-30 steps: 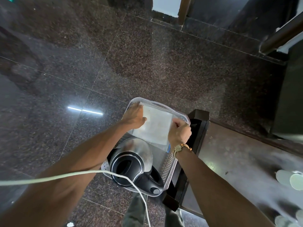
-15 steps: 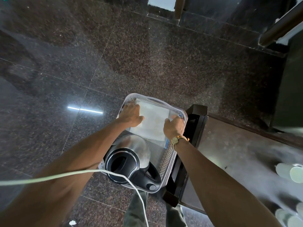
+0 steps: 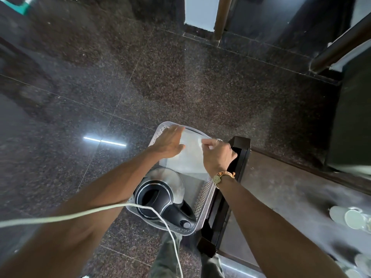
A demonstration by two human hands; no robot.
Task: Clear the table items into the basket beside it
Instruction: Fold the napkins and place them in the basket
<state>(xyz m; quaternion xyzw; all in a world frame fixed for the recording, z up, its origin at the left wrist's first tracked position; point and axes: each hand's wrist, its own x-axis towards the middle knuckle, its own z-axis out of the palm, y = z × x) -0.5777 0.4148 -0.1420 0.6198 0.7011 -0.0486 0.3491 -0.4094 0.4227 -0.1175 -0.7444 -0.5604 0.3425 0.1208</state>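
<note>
A clear perforated basket stands on the floor against the end of the dark table. In its near half sits a steel kettle with a black lid. A flat white sheet fills the far half. My left hand lies along the sheet's left edge, fingers stretched and thumb on top. My right hand pinches the sheet's right upper edge; it wears a ring and a gold watch.
Several pale cups lie on the table at the right edge. A white cord crosses my left forearm and hangs over the kettle. Dark polished granite floor surrounds the basket. My legs show below it.
Both hands have slid toward the far end of the basket along the white sheet. My left fingers have straightened out, and my right hand has shifted to the sheet's upper edge.
</note>
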